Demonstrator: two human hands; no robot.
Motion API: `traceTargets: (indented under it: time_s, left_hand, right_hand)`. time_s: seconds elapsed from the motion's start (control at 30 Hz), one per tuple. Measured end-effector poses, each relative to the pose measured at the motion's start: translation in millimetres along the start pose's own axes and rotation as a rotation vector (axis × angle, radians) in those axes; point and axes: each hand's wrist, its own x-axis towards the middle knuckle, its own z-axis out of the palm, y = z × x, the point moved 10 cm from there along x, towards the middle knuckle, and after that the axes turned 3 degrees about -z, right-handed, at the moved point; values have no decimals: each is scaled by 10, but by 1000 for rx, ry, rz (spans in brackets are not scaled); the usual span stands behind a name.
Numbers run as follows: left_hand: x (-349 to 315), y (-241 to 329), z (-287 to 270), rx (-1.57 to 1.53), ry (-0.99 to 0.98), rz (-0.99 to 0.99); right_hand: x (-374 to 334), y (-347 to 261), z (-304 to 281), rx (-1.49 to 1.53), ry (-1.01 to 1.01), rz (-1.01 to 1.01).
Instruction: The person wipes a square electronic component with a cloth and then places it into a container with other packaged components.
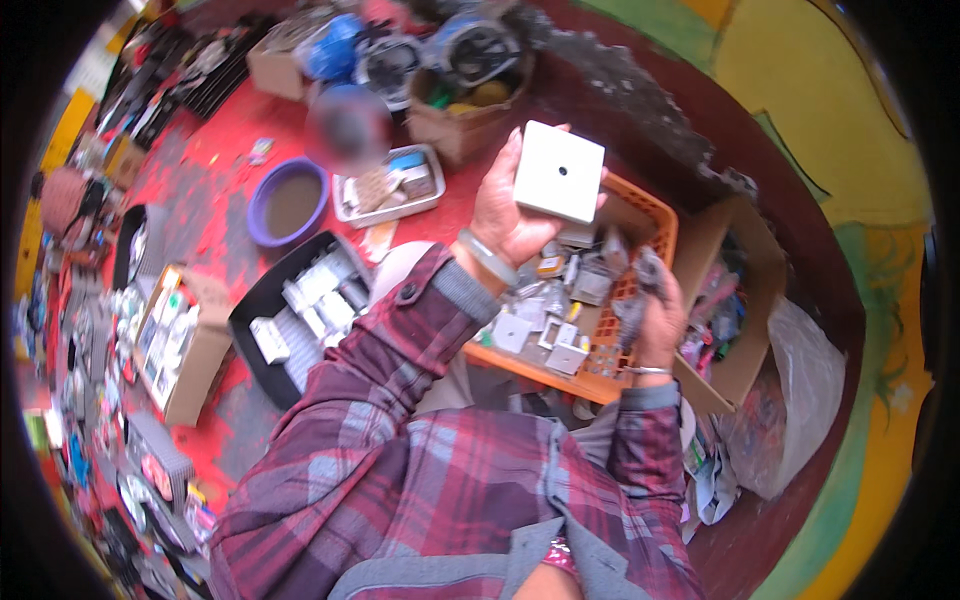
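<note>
My left hand is raised over the far left part of an orange plastic basket. Its fingers are wrapped round the edges of a white square box-like plate with a small dark hole in its middle. At the basket's right side my right hand is closed on a crumpled grey cloth. Small white square fittings, such as a switch-like plate, lie in the basket among clear plastic bags. The plate's underside is hidden.
An open cardboard box of colourful packets stands right of the basket, beside a clear plastic bag. Leftward are a black tray of white boxes, a purple basin, a white tray and another cardboard box. Goods crowd the far left.
</note>
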Motion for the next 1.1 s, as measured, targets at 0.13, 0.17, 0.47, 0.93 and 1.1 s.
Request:
traceTargets:
  time_s: [0.13, 0.17, 0.47, 0.93, 1.1]
  left_hand:
    - [-644, 698, -110, 20, 39, 197]
    - [-820, 892, -174, 37, 71, 252]
    - [-3861, 2840, -1600, 356, 687, 663]
    - [-5750, 2222, -4534, 1105, 1783, -6]
    - [-5691, 2014, -4717, 1155, 1981, -172]
  right_hand:
    - [-305, 403, -317, 133, 36, 262]
    - [-304, 558, -444, 150, 27, 275]
    - [-630, 1033, -611, 38, -38, 496]
    - [-900, 1312, -761, -120, 52, 681]
    - [-973, 1384, -834, -151, 70, 702]
